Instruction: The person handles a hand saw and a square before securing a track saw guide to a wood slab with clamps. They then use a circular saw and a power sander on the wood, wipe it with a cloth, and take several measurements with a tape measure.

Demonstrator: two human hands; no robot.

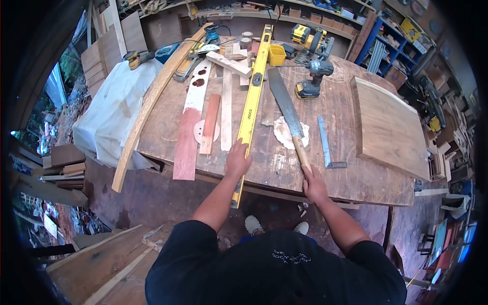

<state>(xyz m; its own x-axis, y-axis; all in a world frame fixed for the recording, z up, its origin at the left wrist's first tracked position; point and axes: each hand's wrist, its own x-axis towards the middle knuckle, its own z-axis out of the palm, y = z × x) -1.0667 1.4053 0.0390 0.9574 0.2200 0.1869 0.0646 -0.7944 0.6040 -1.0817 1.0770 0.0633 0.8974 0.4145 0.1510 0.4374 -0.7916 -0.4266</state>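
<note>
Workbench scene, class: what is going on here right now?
A person stands at a round wooden workbench. The left hand presses on a long yellow spirit level lying across the top. The right hand closes its grip on the wooden handle of a hand saw, whose blade lies flat on the bench. A steel try square and cordless drill lie nearby.

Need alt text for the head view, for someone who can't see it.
A person stands at a wooden workbench, left hand resting on a long yellow level, right hand gripping the handle of a handsaw. Boards, a cordless drill and a metal square lie around.
</note>
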